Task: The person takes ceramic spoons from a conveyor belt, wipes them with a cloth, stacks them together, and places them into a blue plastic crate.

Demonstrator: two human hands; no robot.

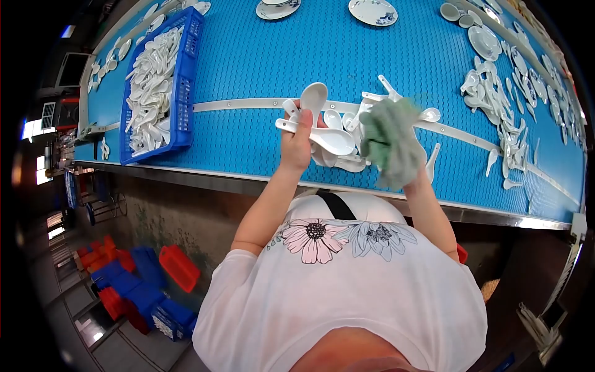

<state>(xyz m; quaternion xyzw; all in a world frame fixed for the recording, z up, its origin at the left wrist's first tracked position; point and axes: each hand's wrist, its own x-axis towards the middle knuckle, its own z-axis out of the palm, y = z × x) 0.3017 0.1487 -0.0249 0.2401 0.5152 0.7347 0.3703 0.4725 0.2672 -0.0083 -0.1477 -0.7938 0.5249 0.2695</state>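
My left hand (299, 146) is closed around several white ceramic spoons. One spoon (314, 98) points up with its bowl away from me, and another spoon (334, 141) lies across my fingers with its bowl to the right. A grey-green cloth (392, 142), smeared by motion, covers most of my right hand (419, 178), which appears to grip it; the fingers are hidden. Under and around the cloth is a loose group of white spoons, including a spoon (432, 162) at its right and a spoon (388, 87) behind it.
A blue plastic crate (189, 80) full of white spoons stands at left on the blue belt (248, 68). More loose spoons (489, 93) and patterned plates (373, 11) lie at right and back. A metal edge (217, 180) borders the belt before me. Red and blue crates (145, 288) stand below left.
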